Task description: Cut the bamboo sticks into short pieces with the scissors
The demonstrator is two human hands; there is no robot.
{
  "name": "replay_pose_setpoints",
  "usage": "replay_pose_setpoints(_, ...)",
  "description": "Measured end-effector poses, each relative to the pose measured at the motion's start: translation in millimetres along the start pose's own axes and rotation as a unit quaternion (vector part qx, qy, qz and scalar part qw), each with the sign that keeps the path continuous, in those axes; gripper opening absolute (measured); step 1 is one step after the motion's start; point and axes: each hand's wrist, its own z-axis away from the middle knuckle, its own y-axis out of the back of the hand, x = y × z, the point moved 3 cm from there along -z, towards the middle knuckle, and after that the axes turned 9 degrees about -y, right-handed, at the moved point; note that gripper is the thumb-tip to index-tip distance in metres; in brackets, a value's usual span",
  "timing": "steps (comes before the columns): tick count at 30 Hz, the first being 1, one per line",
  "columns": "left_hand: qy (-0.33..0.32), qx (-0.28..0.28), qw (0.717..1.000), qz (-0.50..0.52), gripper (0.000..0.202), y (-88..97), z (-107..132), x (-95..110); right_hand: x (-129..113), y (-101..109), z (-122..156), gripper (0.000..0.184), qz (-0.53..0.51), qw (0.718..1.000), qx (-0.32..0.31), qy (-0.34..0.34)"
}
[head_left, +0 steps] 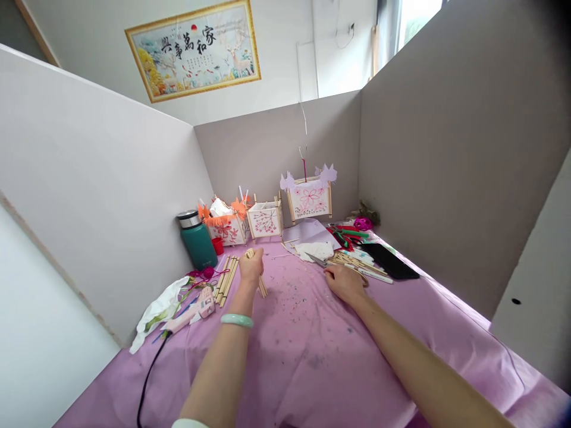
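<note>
My left hand [251,267] is closed around a small bundle of wooden sticks [263,288], whose ends show above and below the fist. To its left, more wooden sticks [226,279] lie side by side on the purple cloth [307,356]. My right hand [345,284] is closed on a pair of scissors [316,260]; the grey blades point left, and the fingers partly cover the handles. Just beyond the scissors are a torn white sheet [312,250] and a pile of thin sticks [350,261] with white markers [377,274].
Paper lanterns on stick frames stand at the back: an orange-trimmed one [227,230], a plain one [264,220], and one hanging [311,201]. A green bottle [198,242] and pink glue gun [196,310] are at left. A black phone-like slab [389,260] lies right. Grey panels [276,139] enclose the table.
</note>
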Motion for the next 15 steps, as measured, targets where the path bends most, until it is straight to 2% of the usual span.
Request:
replay_pose_setpoints(8, -0.065, -0.105, 0.992, 0.013, 0.040, 8.5, 7.5, 2.5, -0.9, 2.0, 0.6, 0.031, 0.002, 1.000, -0.002, 0.008)
replay_pose_setpoints(15, -0.071, -0.112, 0.991, 0.002, 0.035, 11.1, 15.1, 4.3, -1.8, 2.5, 1.7, 0.030, 0.003, 1.000, -0.010, 0.009)
